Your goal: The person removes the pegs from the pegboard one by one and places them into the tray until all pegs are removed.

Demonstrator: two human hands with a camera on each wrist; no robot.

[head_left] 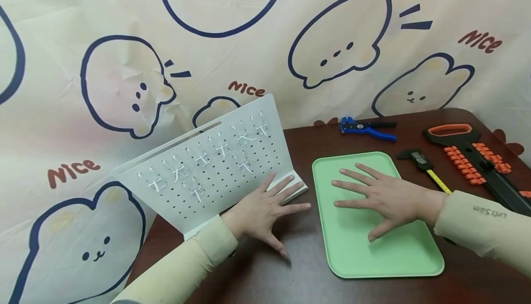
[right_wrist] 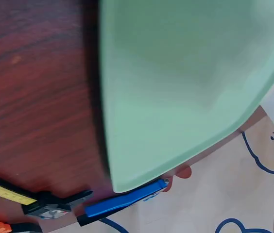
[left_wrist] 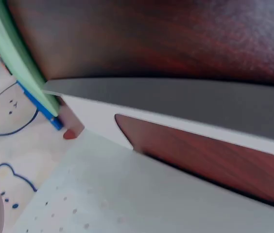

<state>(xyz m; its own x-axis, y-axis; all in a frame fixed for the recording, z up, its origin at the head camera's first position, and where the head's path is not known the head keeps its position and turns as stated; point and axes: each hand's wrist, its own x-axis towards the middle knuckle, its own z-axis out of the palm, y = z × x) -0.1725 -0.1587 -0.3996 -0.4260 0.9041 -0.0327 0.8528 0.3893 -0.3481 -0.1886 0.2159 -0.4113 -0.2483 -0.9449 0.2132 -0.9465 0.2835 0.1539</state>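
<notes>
With its fingers spread, my left hand (head_left: 267, 214) hovers in front of a white pegboard stand (head_left: 224, 175). Several clear hooks (head_left: 202, 156) hang in rows on the board. My right hand (head_left: 386, 198), fingers also spread, is over a light green tray (head_left: 344, 253) on the table, and nothing is in its grasp. In the left wrist view the stand's folded base (left_wrist: 176, 104) and its perforated panel (left_wrist: 103, 194) show up close. The right wrist view shows the bare surface of the green tray (right_wrist: 185, 97).
Blue wire-stripping pliers (head_left: 367, 129) lie behind the tray on the dark wooden table (head_left: 265, 276). To its right are a digital caliper (head_left: 419, 159) with a yellow scale and a black tool with orange parts (head_left: 477, 156). A printed cloth (head_left: 257, 55) hangs behind.
</notes>
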